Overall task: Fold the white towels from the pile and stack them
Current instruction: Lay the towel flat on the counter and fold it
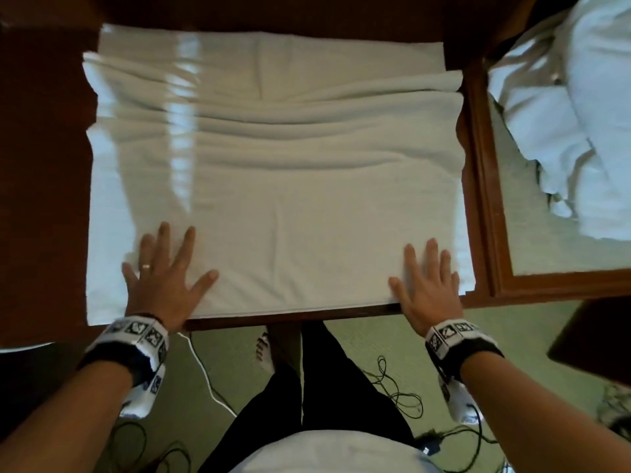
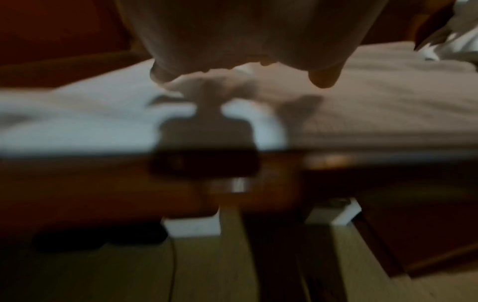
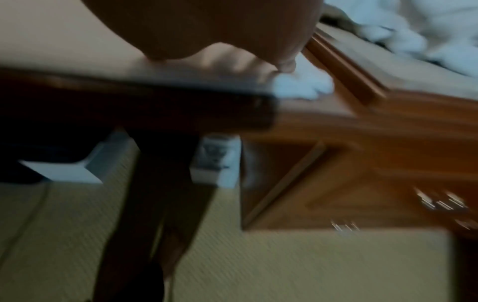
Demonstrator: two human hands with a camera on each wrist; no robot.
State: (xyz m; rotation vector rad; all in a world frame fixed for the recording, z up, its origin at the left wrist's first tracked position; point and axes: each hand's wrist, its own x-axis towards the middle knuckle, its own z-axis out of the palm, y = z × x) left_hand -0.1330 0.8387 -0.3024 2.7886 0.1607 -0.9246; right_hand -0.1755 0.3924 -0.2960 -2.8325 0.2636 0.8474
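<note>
A large white towel lies spread over a dark wooden table, with ripples across its far half and a smooth near half. My left hand lies flat on the towel's near left part, fingers spread. My right hand lies flat at the near right corner, fingers straight. Both wrist views are blurred: the left hand hovers low over the towel, and the right hand sits over the towel's corner. The pile of white towels lies crumpled at the right.
The pile rests on a glass-topped side table with a wooden frame. Cables trail over the green carpet beside my legs. A wooden cabinet with metal handles stands at the right of the table.
</note>
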